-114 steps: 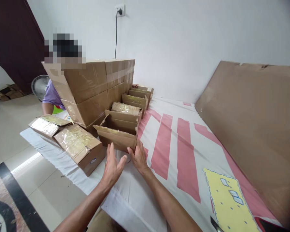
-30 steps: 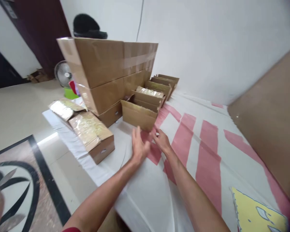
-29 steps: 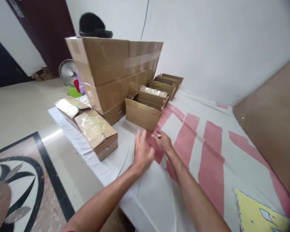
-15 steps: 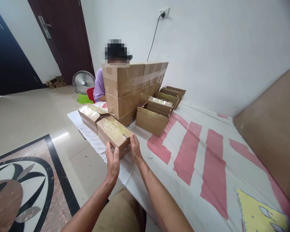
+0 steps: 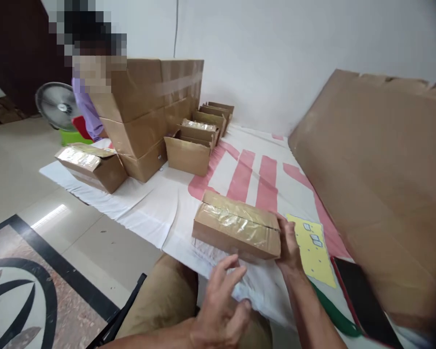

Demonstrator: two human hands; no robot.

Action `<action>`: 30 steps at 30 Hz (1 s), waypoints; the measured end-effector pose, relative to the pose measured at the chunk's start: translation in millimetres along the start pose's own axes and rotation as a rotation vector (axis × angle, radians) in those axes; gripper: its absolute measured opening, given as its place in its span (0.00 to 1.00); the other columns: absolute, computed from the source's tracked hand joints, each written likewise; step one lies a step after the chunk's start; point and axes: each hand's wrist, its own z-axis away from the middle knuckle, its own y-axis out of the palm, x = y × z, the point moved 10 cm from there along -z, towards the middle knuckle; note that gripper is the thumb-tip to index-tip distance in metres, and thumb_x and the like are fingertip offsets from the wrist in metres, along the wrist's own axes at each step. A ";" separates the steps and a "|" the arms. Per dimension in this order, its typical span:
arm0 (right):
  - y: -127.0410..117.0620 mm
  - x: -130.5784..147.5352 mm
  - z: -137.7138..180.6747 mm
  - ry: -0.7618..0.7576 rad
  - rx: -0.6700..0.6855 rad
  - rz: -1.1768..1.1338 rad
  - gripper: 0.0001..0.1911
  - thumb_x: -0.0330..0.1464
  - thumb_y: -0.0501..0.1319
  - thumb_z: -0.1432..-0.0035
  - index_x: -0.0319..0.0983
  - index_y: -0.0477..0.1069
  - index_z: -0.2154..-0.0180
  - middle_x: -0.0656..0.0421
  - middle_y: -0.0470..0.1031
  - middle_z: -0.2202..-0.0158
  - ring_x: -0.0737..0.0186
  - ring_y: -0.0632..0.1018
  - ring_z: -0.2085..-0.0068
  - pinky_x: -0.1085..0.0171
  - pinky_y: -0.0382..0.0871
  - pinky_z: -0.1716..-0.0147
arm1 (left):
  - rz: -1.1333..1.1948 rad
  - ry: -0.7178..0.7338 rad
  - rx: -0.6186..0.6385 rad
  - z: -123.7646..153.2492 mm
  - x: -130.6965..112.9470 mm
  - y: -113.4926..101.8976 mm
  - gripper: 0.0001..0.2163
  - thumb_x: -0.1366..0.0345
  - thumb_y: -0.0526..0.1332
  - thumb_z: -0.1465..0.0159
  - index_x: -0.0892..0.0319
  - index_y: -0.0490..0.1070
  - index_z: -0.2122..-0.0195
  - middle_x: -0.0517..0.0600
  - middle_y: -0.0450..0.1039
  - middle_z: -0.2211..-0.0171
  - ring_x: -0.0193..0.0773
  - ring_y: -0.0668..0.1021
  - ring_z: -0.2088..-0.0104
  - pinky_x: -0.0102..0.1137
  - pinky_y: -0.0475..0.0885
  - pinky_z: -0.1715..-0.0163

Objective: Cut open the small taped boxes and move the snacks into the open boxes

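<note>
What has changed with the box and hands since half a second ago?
The nearer taped box has moved right, away from the other taped box, and turned so its long side faces the person. The right hand is still against one end; the left hand has let go, open in front. The other taped box, stack and nearest open box stayed put.

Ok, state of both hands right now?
Left hand: open, holding nothing.
Right hand: against the end of the nearest box; grip can't be told.
</note>
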 end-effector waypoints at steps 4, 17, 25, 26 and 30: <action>-37.4 -6.3 27.6 -0.069 -0.168 -0.052 0.38 0.67 0.61 0.47 0.47 0.76 0.48 0.56 0.80 0.45 0.50 0.79 0.44 0.51 0.72 0.44 | -0.221 0.086 -0.352 -18.1 -1.6 -86.2 0.26 0.70 0.60 0.32 0.51 0.64 0.33 0.58 0.67 0.39 0.47 0.70 0.35 0.46 0.67 0.34; -30.5 -0.1 82.1 -0.142 0.018 0.517 0.27 0.53 0.50 0.30 0.43 0.76 0.47 0.51 0.79 0.43 0.47 0.77 0.41 0.49 0.70 0.40 | -0.114 -0.474 -0.369 -59.0 69.2 -111.8 0.33 0.48 0.63 0.33 0.56 0.62 0.31 0.59 0.66 0.32 0.55 0.69 0.33 0.49 0.64 0.31; -133.2 8.2 101.1 -0.356 -0.097 1.678 0.22 0.41 0.51 0.34 0.38 0.77 0.51 0.43 0.83 0.51 0.39 0.81 0.52 0.46 0.73 0.56 | -0.016 -0.429 -0.404 -87.3 75.1 -138.7 0.23 0.51 0.61 0.32 0.59 0.73 0.41 0.57 0.75 0.39 0.52 0.73 0.36 0.46 0.67 0.34; -132.3 4.4 102.1 -0.372 -0.075 1.718 0.22 0.40 0.50 0.33 0.37 0.77 0.50 0.43 0.83 0.52 0.39 0.82 0.53 0.46 0.74 0.57 | -0.003 -0.418 -0.404 -93.8 76.0 -137.6 0.23 0.52 0.61 0.33 0.59 0.74 0.42 0.57 0.76 0.40 0.51 0.74 0.37 0.46 0.67 0.35; -128.5 0.2 105.1 -0.438 -0.017 1.672 0.22 0.37 0.49 0.32 0.36 0.76 0.49 0.42 0.83 0.54 0.39 0.83 0.55 0.44 0.75 0.58 | 0.083 -0.426 -0.347 -112.8 85.7 -123.4 0.21 0.55 0.58 0.33 0.61 0.75 0.44 0.55 0.79 0.44 0.49 0.77 0.42 0.44 0.70 0.38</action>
